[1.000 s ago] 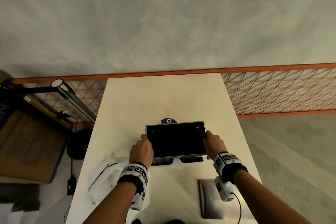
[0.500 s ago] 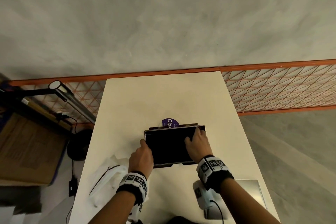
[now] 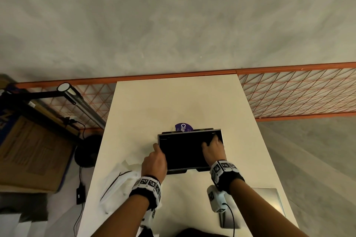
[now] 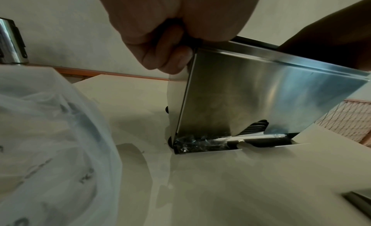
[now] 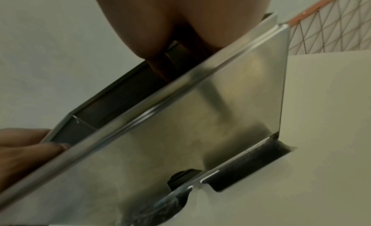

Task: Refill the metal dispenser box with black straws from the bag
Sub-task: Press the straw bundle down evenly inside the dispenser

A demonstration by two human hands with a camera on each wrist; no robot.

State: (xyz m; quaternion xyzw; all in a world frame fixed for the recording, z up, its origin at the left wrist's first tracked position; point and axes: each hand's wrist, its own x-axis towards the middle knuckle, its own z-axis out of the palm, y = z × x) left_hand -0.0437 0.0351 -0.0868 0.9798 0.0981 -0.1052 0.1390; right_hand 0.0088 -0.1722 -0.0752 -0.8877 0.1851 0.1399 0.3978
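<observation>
The metal dispenser box (image 3: pixel 189 167) stands open-topped mid-table, its inside black; single straws cannot be made out. My left hand (image 3: pixel 155 159) grips its left rim, fingers (image 4: pixel 170 55) curled round the near-left corner. My right hand (image 3: pixel 213 146) reaches inside at the right, fingers stretched toward the far-right corner; their tips are hidden in the right wrist view, where the palm (image 5: pixel 180 31) sits over the rim. The white plastic bag (image 3: pixel 119 183) lies crumpled left of the box. Wrapped straws (image 4: pixel 202 143) show in the bottom slot.
The box's metal lid (image 3: pixel 269 204) lies flat at the table's near right. A purple label (image 3: pixel 182 127) pokes out behind the box. An orange mesh fence (image 3: pixel 298 92) runs behind the table. Left, off the table, are a lamp arm (image 3: pixel 81 102) and a cardboard box (image 3: pixel 32 152).
My right hand left the box's right outer side, went in over the rim and has slid toward the far-right corner. The left hand has kept its grip on the left rim.
</observation>
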